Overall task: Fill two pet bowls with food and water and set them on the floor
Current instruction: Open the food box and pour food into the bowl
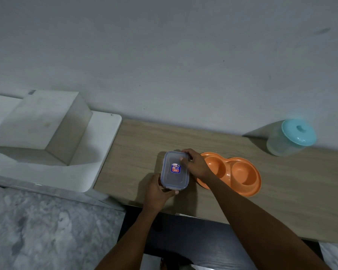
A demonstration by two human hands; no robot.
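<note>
A clear rectangular food container (175, 169) with a blue-rimmed clip lid and a small label stands on the wooden counter (281, 191). My left hand (157, 191) grips its near end. My right hand (193, 163) rests on the lid's far right corner, fingers curled over the edge clip. Just right of the container sits an orange double pet bowl (240, 172); both of its wells look empty. A translucent jar with a teal lid (291, 138) stands at the back right against the wall.
A white raised block (39, 121) on a white slab sits left of the counter. Grey marbled floor (37, 230) lies lower left. A dark surface (183, 236) shows below the counter's front edge. The wall runs right behind the counter.
</note>
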